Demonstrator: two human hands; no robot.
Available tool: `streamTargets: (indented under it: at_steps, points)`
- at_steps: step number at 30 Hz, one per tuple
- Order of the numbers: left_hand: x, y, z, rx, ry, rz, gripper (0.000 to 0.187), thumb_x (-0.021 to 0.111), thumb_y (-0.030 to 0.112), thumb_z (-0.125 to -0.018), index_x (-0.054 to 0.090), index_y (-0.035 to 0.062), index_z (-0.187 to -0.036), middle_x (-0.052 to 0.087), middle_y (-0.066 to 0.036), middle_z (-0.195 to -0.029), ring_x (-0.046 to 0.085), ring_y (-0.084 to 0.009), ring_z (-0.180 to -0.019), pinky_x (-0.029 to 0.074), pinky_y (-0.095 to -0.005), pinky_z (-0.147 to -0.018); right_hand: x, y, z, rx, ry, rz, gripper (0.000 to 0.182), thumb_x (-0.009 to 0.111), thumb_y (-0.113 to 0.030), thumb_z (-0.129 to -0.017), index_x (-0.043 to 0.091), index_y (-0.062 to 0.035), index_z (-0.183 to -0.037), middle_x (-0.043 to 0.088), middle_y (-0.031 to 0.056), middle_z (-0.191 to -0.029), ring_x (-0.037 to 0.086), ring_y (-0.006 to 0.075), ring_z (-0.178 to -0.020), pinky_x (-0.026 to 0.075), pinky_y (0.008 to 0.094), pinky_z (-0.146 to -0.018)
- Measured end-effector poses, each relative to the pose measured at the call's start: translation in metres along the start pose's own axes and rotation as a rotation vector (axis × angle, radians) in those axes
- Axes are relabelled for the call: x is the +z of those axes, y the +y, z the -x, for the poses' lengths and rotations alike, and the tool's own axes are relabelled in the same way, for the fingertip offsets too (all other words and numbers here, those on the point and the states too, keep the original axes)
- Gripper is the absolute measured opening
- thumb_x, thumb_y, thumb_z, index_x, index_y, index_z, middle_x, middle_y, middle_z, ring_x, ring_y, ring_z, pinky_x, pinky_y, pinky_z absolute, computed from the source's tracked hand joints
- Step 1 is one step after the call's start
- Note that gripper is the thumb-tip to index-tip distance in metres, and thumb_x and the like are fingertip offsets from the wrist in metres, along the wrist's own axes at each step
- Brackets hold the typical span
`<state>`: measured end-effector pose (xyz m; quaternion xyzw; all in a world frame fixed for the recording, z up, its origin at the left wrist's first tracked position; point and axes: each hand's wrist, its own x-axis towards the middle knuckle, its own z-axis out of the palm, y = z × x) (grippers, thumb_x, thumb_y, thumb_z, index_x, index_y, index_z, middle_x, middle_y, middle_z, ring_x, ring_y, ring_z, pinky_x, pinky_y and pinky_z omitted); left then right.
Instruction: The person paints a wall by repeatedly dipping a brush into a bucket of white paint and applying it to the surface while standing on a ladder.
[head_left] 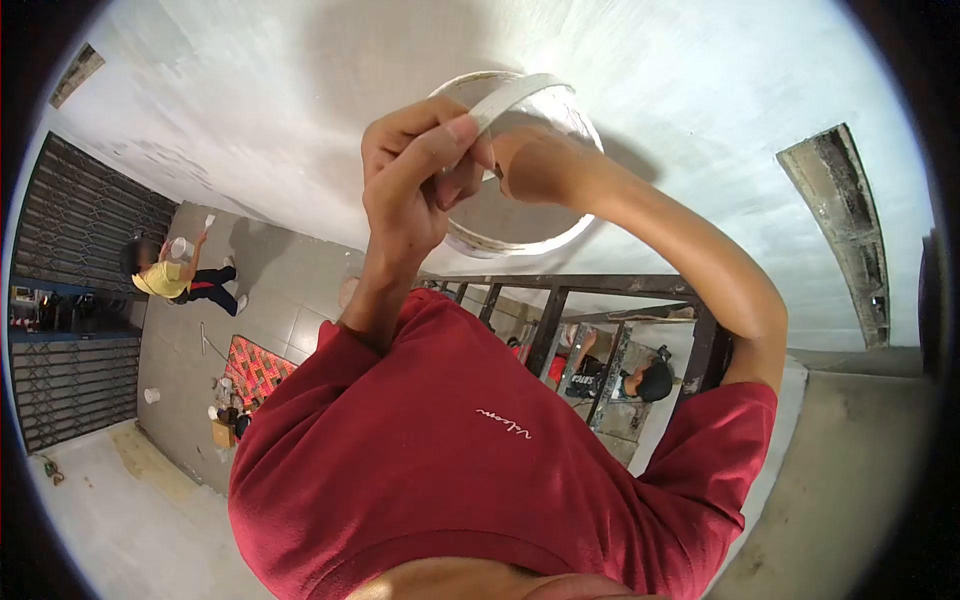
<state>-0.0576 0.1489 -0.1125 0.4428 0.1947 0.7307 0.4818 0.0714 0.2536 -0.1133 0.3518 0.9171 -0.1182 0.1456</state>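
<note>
My left hand (420,165) is closed, with thumb and fingers pinched on the pale handle (525,92) of a round white bucket (585,115). The bucket is in front of the whitish wall, above my chest in view. From the right, my right arm reaches across to the bucket's mouth. My right hand (535,165) is over or inside the bucket, partly behind my left hand. Its fingers are hidden and blurred, so what it holds, if anything, cannot be made out.
A dark metal ladder (548,325) stands beside me, with a person (600,380) below, beyond its rungs. At left, a person in yellow (165,278) holds a small bucket and a pale tool. A red patterned cloth (258,370) and assorted items lie on the tiled floor.
</note>
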Motion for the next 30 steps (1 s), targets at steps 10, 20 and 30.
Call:
streamTargets:
  at_steps: [10,20,30]
  points:
    - [0.005,-0.020,-0.004,-0.047,0.119,-0.014,0.026,0.052,0.015,-0.086,0.057,-0.0028,-0.068,0.045,0.000,-0.052,0.030,-0.0039,-0.041,0.023,-0.0222,-0.041,-0.001,-0.003,0.010,0.104,-0.126,0.011,0.025,0.056,-0.016,-0.081,0.068,-0.0057,-0.100,0.066,0.0156,-0.104,0.063,0.0319,-0.098,0.051,0.0410,-0.079]
    - [-0.025,-0.024,-0.015,-0.076,0.379,-0.288,0.025,0.055,0.017,-0.084,0.056,-0.0001,-0.066,0.038,0.003,-0.050,0.030,-0.0046,-0.041,0.020,-0.0219,-0.040,-0.025,0.027,0.049,-0.185,0.079,-0.412,0.029,0.054,-0.017,-0.089,0.065,-0.0053,-0.113,0.068,0.0138,-0.087,0.062,0.0224,-0.078,0.048,0.0358,-0.072]
    - [-0.101,-0.005,-0.022,0.076,0.699,-0.316,0.029,0.054,0.023,-0.087,0.061,0.0004,-0.070,0.041,0.001,-0.048,0.036,-0.0063,-0.042,0.023,-0.0210,-0.040,-0.109,0.027,0.091,0.069,0.776,-0.330,0.029,0.055,-0.022,-0.091,0.065,-0.0063,-0.113,0.065,0.0185,-0.072,0.055,0.0218,-0.057,0.047,0.0346,-0.064]
